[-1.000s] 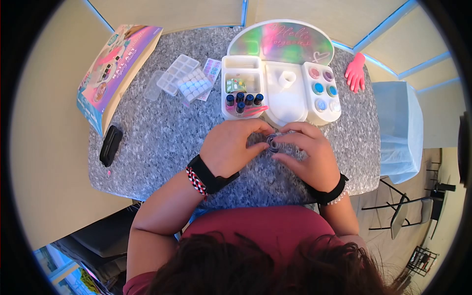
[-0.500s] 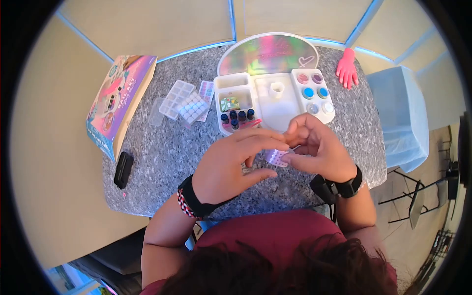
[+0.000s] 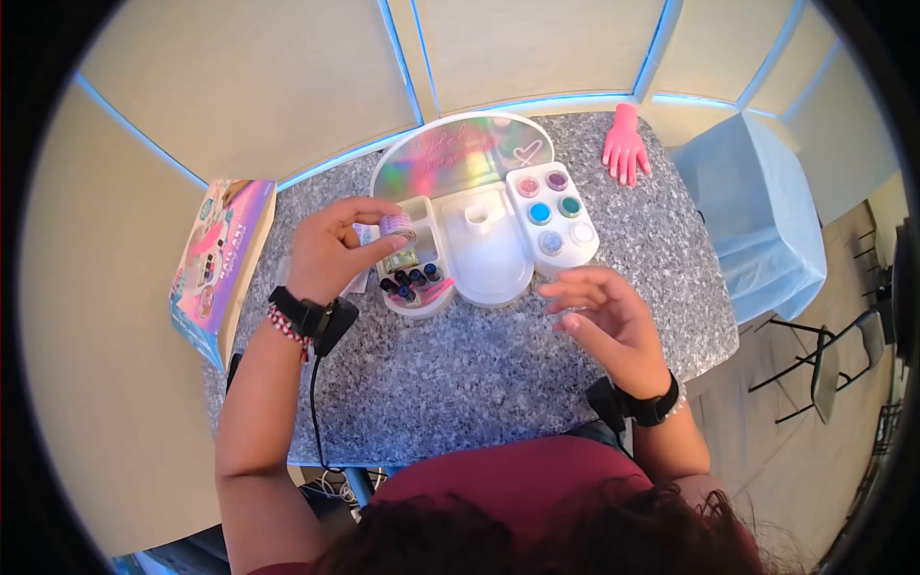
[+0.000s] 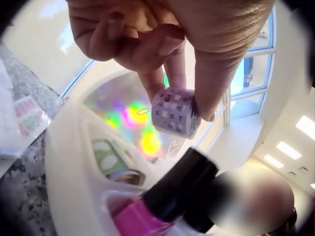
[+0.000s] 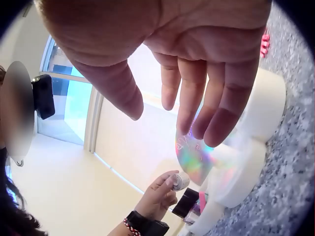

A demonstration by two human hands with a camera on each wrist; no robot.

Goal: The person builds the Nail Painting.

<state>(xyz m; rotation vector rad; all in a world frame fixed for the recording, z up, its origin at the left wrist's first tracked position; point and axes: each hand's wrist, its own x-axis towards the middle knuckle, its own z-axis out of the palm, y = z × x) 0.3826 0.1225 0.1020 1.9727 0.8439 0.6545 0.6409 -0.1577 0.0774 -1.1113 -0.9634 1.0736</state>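
My left hand (image 3: pixel 329 251) pinches a small rolled-up strip of patterned lilac stickers (image 4: pixel 172 114) between thumb and fingers. It holds the roll over the left compartments of a white nail-art station (image 3: pixel 494 273). Below the roll in the left wrist view are a green patterned packet (image 4: pixel 109 156) inside a compartment and a nail polish bottle (image 4: pixel 179 184) with a black cap and pink body. More dark-capped bottles (image 3: pixel 407 285) stand at the front of that section. My right hand (image 3: pixel 613 331) hovers in front of the station's right side, fingers loosely bent, holding nothing.
Round glitter pots (image 3: pixel 540 213) sit in the station's right section, and a shiny iridescent panel (image 3: pixel 460 158) rises behind. A pink model hand (image 3: pixel 626 149) lies at the back right. A nail art box (image 3: pixel 220 254) stands at the left; sheets beside it are partly hidden by my left arm.
Both hands were together at the front of the station, winding the strip. The hands have parted: my left has carried the roll up and left over the compartments, and my right has let go.
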